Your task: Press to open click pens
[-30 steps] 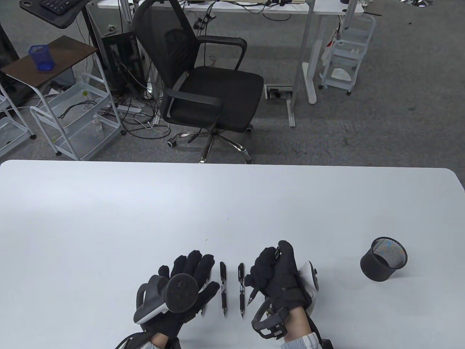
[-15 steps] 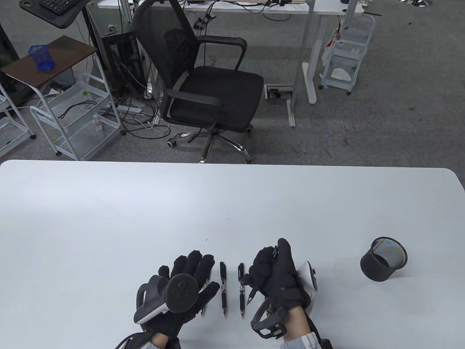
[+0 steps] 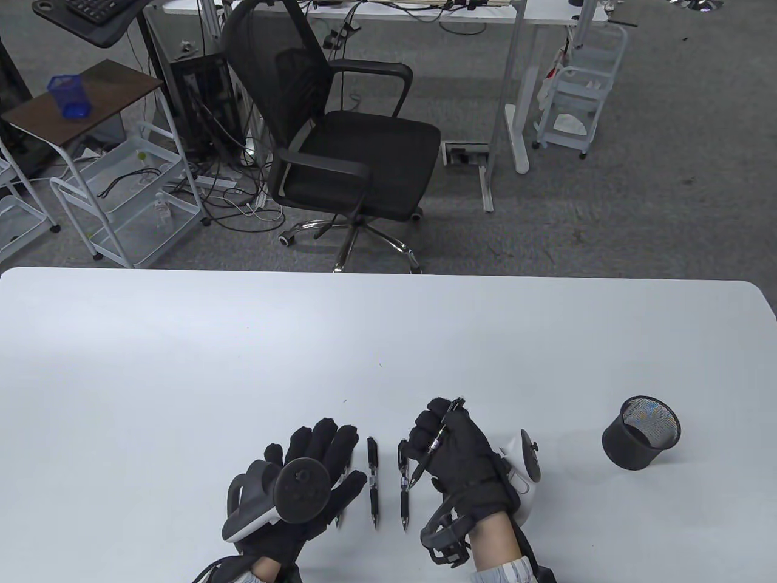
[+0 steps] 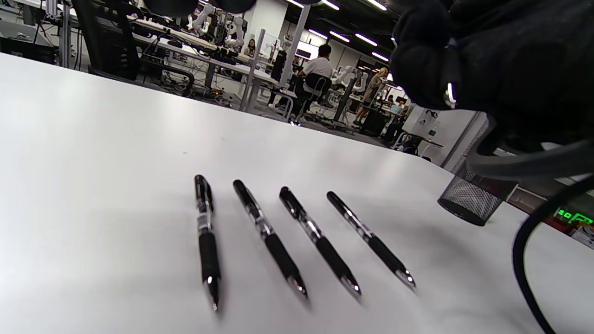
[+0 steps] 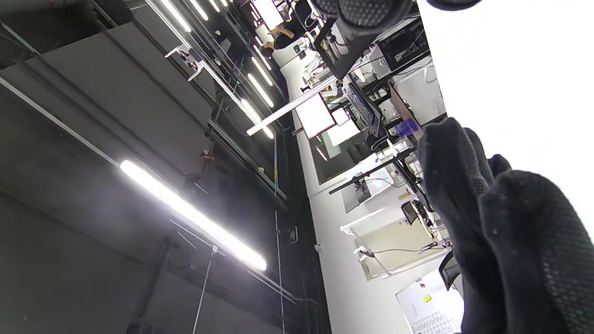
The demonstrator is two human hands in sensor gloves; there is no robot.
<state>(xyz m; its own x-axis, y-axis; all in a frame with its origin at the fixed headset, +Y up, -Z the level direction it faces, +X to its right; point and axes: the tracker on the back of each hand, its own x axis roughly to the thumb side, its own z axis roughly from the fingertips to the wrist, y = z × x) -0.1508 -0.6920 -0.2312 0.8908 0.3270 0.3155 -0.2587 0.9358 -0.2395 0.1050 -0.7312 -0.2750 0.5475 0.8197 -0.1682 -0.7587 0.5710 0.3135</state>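
Observation:
My right hand [image 3: 446, 440] grips a black click pen [image 3: 437, 438] slantwise above the table, its click end up and away at the fingertips and its tip pointing down-left. My left hand [image 3: 318, 446] lies flat and spread on the white table [image 3: 182, 364], holding nothing. Two black pens [image 3: 372, 480] [image 3: 403, 486] lie side by side between the hands, and another pen tip [image 3: 338, 521] shows under the left hand. The left wrist view shows several pens in a row [image 4: 269, 236]. The right wrist view shows only gloved fingers [image 5: 487, 222], not the pen.
A black mesh pen cup [image 3: 640, 434] stands on the table to the right of my right hand; it also shows in the left wrist view [image 4: 471, 199]. A black office chair [image 3: 340, 133] stands beyond the table's far edge.
My right hand has turned and shifted a little left, so the held pen now shows slantwise across its fingers. The left hand and the pens on the table have not moved.

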